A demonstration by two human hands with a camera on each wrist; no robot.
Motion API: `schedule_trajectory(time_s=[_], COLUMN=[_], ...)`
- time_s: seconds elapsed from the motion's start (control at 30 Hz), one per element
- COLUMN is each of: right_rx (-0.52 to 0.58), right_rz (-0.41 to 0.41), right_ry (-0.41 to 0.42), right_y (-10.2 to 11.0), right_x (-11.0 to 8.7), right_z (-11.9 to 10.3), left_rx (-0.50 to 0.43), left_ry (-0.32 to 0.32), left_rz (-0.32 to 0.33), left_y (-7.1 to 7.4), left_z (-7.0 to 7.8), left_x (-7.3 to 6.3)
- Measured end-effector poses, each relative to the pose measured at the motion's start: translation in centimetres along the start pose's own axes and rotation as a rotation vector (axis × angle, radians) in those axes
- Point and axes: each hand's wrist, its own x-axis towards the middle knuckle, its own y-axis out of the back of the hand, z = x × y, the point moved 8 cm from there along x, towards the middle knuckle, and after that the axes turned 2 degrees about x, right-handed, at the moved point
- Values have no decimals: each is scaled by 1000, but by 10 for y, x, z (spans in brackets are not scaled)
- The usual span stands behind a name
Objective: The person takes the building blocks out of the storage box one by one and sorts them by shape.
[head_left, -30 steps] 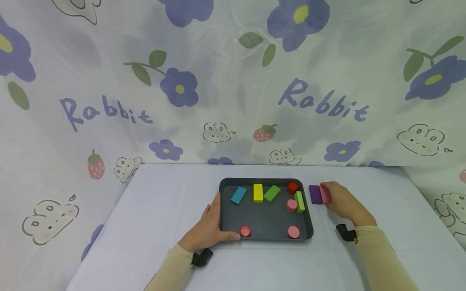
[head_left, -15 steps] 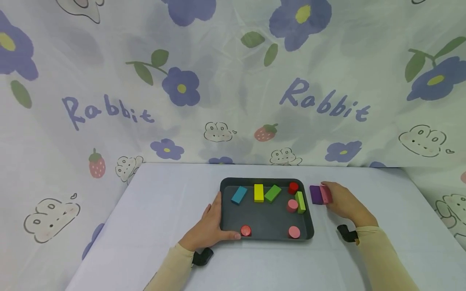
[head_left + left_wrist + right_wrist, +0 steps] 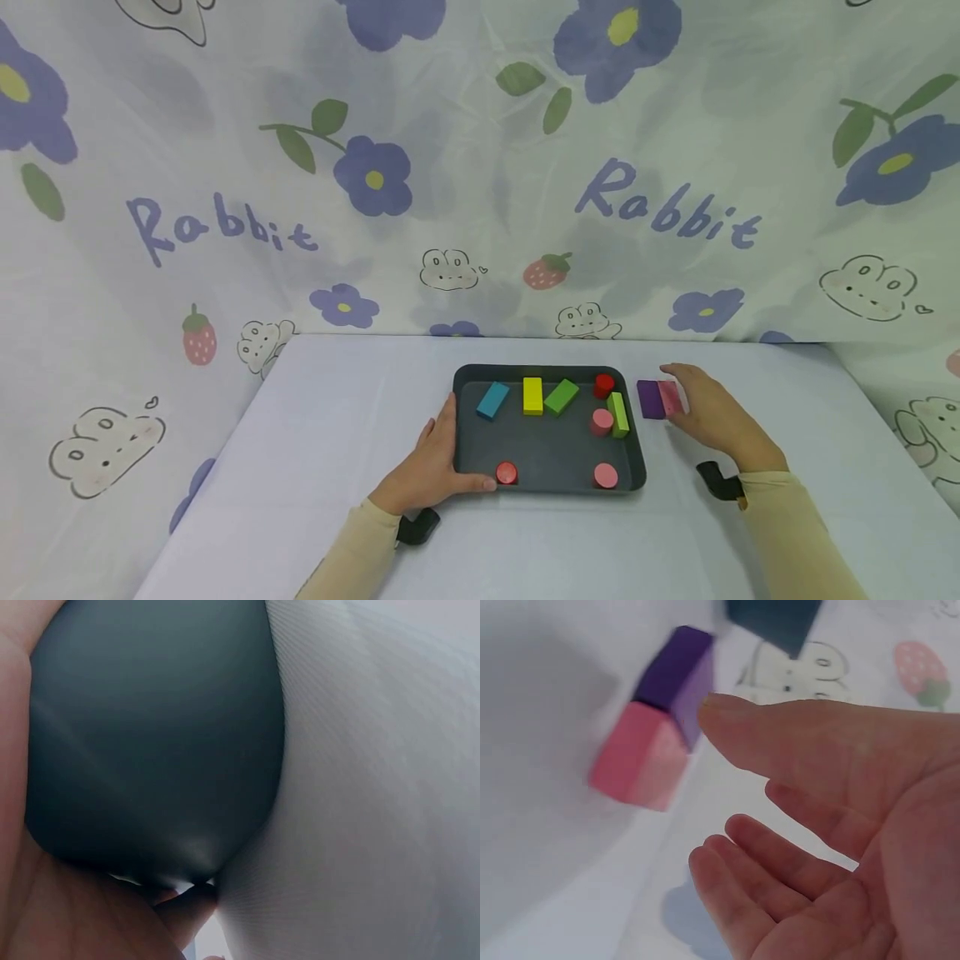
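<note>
My left hand point(image 3: 428, 475) rests against the near left corner of a dark grey tray point(image 3: 532, 454), its straight fingers along the left side and thumb along the front rim. The tray's outer wall point(image 3: 157, 735) fills much of the left wrist view. To the right of the tray, a pink block point(image 3: 670, 398) stands against a purple block point(image 3: 650, 399) on the table. My right hand point(image 3: 712, 417) is just right of the pink block, fingers spread. In the right wrist view the open right hand point(image 3: 817, 847) holds nothing, its thumb beside the blocks.
Inside the tray lie a blue block point(image 3: 492, 401), a yellow block point(image 3: 532, 396), a green block point(image 3: 561, 397) and a light green block point(image 3: 618, 415). Red and pink cylinders point(image 3: 605, 476) stand there too. A patterned cloth point(image 3: 480, 167) hangs behind the white table point(image 3: 360, 400).
My right hand has let go of the pink block and opened, moving slightly right. The pink and purple blocks stay side by side. My left hand stays at the tray.
</note>
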Motion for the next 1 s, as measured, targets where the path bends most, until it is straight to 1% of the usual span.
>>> schedule_trajectory(time_s=[0.17,0.33,0.43,0.6,0.77,0.9,1.0], right_rx=[2,17,34,55,76,115,154], right_rz=[33,27,32,69,90,121,136], right_ry=[11,-14,-15,25,23,37,32], right_y=[11,15,17,18,15,14,13], right_x=[-1,-1,-1,1,5,9,11], right_z=[-15,-27,-34,-47,-57,-66,-71], left_rx=[-4,-1,2,12,-4,-15,-17], left_ry=[7,13,16,16,9,10,10], left_rz=[2,-2,-5,-3,4,6,6], left_y=[1,0,-1,-2,0,2,2], left_z=[0,-1,-2,-3,0,2,2], left_x=[1,1,1,1,0,-1,-1])
